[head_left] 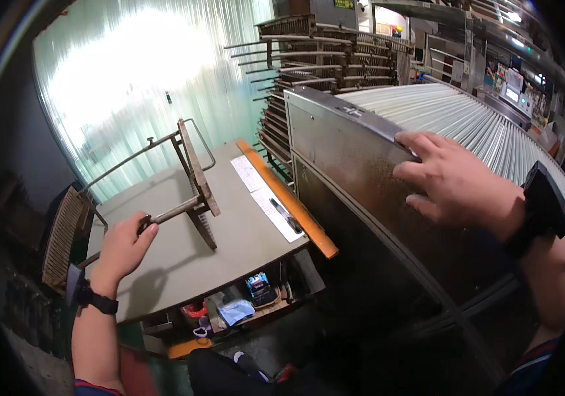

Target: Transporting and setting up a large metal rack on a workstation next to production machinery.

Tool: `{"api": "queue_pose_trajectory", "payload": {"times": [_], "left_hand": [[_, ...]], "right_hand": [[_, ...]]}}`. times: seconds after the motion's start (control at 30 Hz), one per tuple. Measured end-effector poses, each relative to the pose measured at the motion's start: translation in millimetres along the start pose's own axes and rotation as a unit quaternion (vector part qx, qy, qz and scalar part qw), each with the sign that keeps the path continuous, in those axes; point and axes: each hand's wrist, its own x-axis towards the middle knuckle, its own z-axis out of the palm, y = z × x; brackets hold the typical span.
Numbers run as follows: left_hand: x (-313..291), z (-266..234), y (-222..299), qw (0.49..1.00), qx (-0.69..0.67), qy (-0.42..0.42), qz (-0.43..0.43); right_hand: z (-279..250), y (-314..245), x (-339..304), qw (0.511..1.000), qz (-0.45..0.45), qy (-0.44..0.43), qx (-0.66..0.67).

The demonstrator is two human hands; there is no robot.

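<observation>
My left hand (pixel 122 251) is closed around the end of a metal bar on a slotted rack frame (pixel 193 171). The frame has toothed side pieces joined by long rods and stands over a grey table (pixel 246 241); its other toothed side (pixel 64 237) lies past the table's left edge. On the right, my right hand (pixel 451 175) has its fingers apart and bent at the top edge of a worn steel machine housing (pixel 355 142). Its fingertips are at the rim, with nothing held. White rods or tubes (pixel 487 129) lie in a dense row behind that rim.
An orange strip (pixel 289 201) edges the table beside papers (pixel 256 181) and a black pen (pixel 285 215). An open drawer below holds a blue packet (pixel 236 310) and scissors (pixel 202 327). Similar metal racks (pixel 325 56) are stacked behind, near a translucent strip curtain (pixel 130 86).
</observation>
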Motion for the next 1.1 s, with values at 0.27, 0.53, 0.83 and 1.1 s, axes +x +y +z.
{"api": "queue_pose_trajectory", "payload": {"times": [0.27, 0.53, 0.83, 1.1], "left_hand": [[-8, 5, -33, 0.996, 0.055, 0.016, 0.066], [0, 6, -37, 0.996, 0.071, 0.025, 0.050], [26, 13, -57, 0.994, 0.111, -0.003, 0.012], [15, 14, -51, 0.995, 0.102, -0.008, -0.016]], "right_hand": [[-2, -4, 1, 1.000, -0.001, 0.022, 0.008], [6, 1, 1, 1.000, 0.003, 0.024, -0.003], [4, 5, 5, 1.000, -0.015, 0.009, 0.010], [-2, -2, 3, 1.000, -0.007, -0.023, 0.011]]}}
